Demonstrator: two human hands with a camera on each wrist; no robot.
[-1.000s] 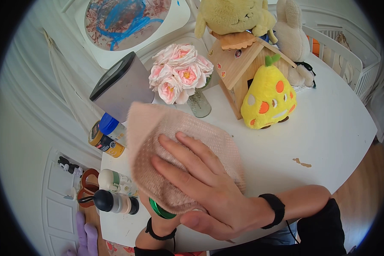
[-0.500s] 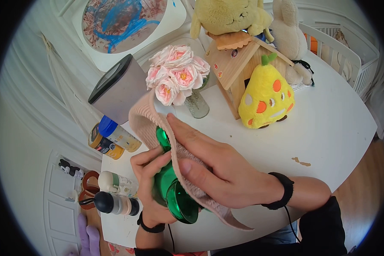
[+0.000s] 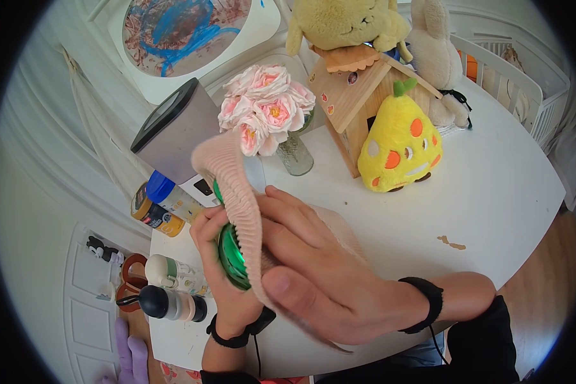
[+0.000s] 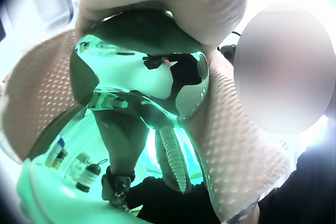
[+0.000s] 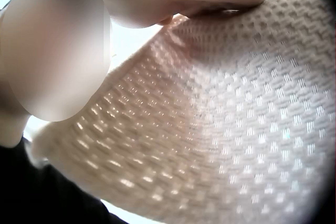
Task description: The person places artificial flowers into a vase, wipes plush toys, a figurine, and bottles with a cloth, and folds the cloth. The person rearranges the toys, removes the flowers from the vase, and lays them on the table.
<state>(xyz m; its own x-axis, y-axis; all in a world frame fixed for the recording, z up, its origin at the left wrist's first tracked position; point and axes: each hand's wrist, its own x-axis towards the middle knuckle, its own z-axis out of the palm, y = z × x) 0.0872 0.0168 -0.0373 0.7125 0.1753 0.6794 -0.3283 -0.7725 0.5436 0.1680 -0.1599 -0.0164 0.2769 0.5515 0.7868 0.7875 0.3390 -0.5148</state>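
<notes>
A glossy green, mirror-finished object [image 3: 232, 259] with rounded, bulging parts is gripped by my left hand [image 3: 224, 296], whose fingers curl round its left side. In the left wrist view, the shiny green surface [image 4: 134, 74] reflects the room and an arm. A pink, waffle-textured cloth [image 3: 227, 169] drapes over the object's right side and hides much of it. My right hand [image 3: 329, 278] presses on the cloth from the right, its fingers mostly straight and its thumb along the near side. The woven cloth [image 5: 210, 113] fills most of the right wrist view.
On the white table [image 3: 493, 192] stand pink flowers [image 3: 267, 109] in a glass vase, a wooden house [image 3: 365, 96] and a yellow pear plush [image 3: 400, 153]. At left are a grey bin-like container [image 3: 173, 134], a blue-lidded jar [image 3: 166, 189] and drink bottles [image 3: 169, 302].
The cloth first lay spread over the green object under my flat right hand. It then turned edge-on, showing more green; now it covers more of the object again, and my right hand has shifted along it.
</notes>
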